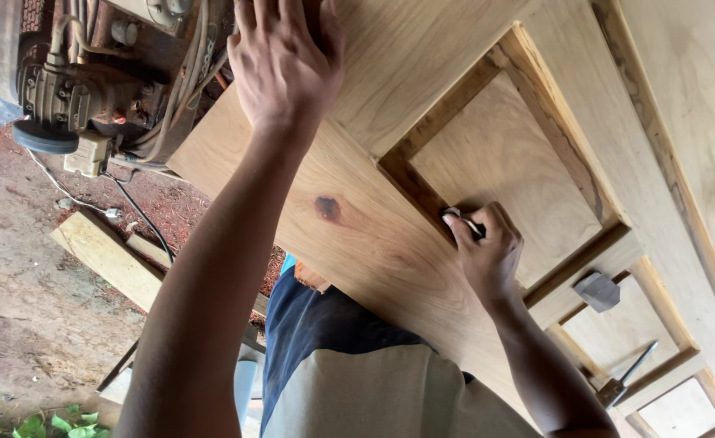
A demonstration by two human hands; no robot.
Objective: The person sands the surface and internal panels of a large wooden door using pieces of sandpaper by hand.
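Observation:
A pale wooden door (374,243) with recessed panels lies flat in front of me. My left hand (284,65) rests flat on its surface near the far edge, holding nothing. My right hand (487,247) is closed on a small pale piece of sandpaper (457,217). It presses the sandpaper against the dark moulded edge (410,182) at a corner of the large recessed panel (503,162). A dark knot (327,208) shows in the board between my two arms.
A folded grey piece of sandpaper (597,290) and a metal hand tool with a wooden handle (625,377) lie on smaller panels to the right. An old motor machine with hoses (90,81) stands at top left. Wooden planks (110,255) lie on the dirt ground.

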